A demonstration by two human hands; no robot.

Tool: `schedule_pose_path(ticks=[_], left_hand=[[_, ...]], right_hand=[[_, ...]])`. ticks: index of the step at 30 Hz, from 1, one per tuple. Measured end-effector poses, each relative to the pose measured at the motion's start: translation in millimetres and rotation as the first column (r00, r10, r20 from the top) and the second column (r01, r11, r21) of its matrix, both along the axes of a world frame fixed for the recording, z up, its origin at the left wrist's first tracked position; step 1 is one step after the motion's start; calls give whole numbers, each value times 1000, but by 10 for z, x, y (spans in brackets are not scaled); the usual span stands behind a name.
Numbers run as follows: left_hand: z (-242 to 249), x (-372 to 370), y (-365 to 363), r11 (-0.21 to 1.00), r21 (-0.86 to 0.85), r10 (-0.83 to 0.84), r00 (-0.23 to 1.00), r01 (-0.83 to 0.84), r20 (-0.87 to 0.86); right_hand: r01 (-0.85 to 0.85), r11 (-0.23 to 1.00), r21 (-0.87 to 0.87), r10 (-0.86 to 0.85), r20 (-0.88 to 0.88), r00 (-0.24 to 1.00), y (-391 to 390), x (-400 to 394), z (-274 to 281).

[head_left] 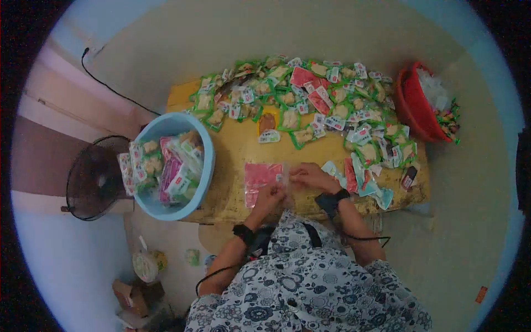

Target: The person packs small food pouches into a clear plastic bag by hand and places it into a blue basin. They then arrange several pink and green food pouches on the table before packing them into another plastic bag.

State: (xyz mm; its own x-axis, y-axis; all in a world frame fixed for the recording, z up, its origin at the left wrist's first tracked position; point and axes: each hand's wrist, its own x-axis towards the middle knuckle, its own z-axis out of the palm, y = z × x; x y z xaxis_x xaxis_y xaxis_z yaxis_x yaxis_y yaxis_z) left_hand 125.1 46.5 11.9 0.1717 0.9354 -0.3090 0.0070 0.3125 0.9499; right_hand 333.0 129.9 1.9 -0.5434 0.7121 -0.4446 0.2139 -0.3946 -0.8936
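Observation:
A clear plastic bag with pink printing [259, 175] lies flat at the table's front edge, straight ahead of me. My left hand [269, 199] has its fingers closed on the lower right part of this bag. My right hand [314, 177] is at the bag's right edge, fingertips pinched together there; the clear edge seems to be between them, though the detail is blurred. To the right of that hand lie several flat red and teal packets [359, 180]. Both wrists wear dark bands with cords.
Many green-edged food packets [290, 119] cover the back and right of the yellow table [235, 149]. A blue basin [209, 166] full of packets stands at left, beside a fan [97, 177]. Red baskets [409, 105] are at right. A small dark object [409, 178] lies near the right edge.

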Motion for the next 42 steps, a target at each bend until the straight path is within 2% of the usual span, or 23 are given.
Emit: schedule_pose_path(ticks=[3,5,8,9,10,12,14,15,17,18,21,24,27,30,32,35,36,38,39,40,42], left_hand=[[-114,-49,87,992,-117,-46,997,39,-54],[-99,-86,139,986,-156,-69,992,52,-103],[-765,-172,69,997,-72,48,976,-34,213],[-659,-182,107,995,-92,41,985,-26,167],[-435,-181,137,993,-113,33,992,-19,120],[-248,-177,213,982,-190,7,999,0,37],[-235,-188,231,953,-304,-33,999,20,-39],[-294,-212,216,964,-265,-27,1000,23,-11],[-431,-260,206,982,-188,-21,999,29,45],[-407,-269,215,972,-235,-13,997,29,73],[-293,-239,226,940,-340,46,986,12,161],[-378,-209,160,937,-348,119,968,-36,220],[-466,-206,129,949,-313,113,973,-45,201],[-586,-218,109,945,-327,85,984,-29,158],[-803,-224,54,940,-338,115,978,-51,172],[-342,-154,103,930,-358,148,977,-84,155],[-422,-166,86,930,-362,128,978,-61,163],[-639,-202,41,929,-369,88,979,-14,184],[-550,-182,20,980,-199,23,999,-17,30],[-355,-158,81,1000,-24,-14,991,11,-134],[-147,-128,174,995,100,-7,971,31,-238]], right_hand=[[145,989,24,-147,64,987,189,173,167],[250,961,117,-250,-12,968,353,269,204],[385,910,153,-378,-76,923,709,413,136],[425,893,148,-416,-86,905,856,461,58],[431,860,273,-419,-103,902,1021,520,-81],[426,747,511,-417,-139,898,1371,591,-321],[413,736,536,-496,12,868,1576,515,40],[405,732,547,-531,87,843,1673,468,184],[220,588,778,-528,164,833,2005,491,91],[111,499,860,-534,203,821,2146,499,45],[7,528,849,-574,351,740,2438,387,157],[-11,472,881,-629,346,696,2828,325,-23],[-19,433,901,-586,297,754,3028,190,199],[84,493,866,-559,241,793,3163,53,285],[-1,537,843,-584,373,721,3234,5,231],[-113,558,822,-559,473,680,3231,102,121],[-148,553,820,-547,491,678,3207,165,106],[-68,515,854,-513,371,774,3094,267,157],[-26,500,866,-492,309,814,3004,320,222],[87,549,831,-495,240,835,2887,337,402],[304,626,718,-522,97,847,2627,329,816]])
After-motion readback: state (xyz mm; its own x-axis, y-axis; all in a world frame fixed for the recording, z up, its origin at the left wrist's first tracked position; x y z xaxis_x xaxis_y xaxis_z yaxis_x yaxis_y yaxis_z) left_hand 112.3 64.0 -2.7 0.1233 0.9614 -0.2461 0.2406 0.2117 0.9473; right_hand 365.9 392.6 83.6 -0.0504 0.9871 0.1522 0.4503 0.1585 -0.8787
